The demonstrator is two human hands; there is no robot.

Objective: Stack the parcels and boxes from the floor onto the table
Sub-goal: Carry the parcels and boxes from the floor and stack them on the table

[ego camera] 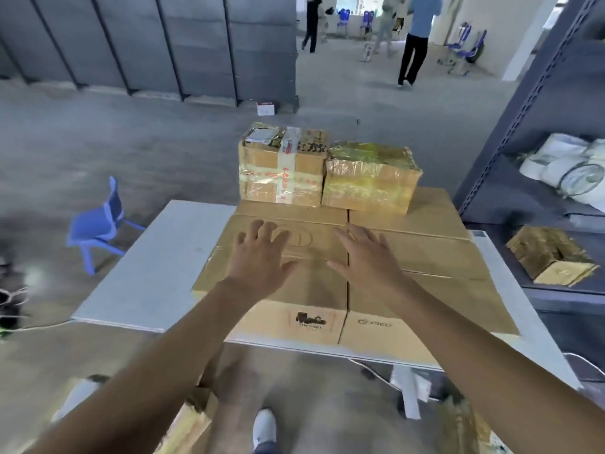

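Note:
Two large flat cardboard boxes lie side by side on the white table: the left large box and the right large box. At their far end stand two smaller taped parcels, the left parcel with red-printed tape and the right parcel in shiny yellow tape. My left hand and my right hand hover over the large boxes, fingers spread, holding nothing. More cardboard lies on the floor near my foot, blurred.
A grey metal shelf unit stands right of the table, holding a taped box and white bundles. A blue plastic chair sits left. A small white box lies by the far partition. People stand in the background.

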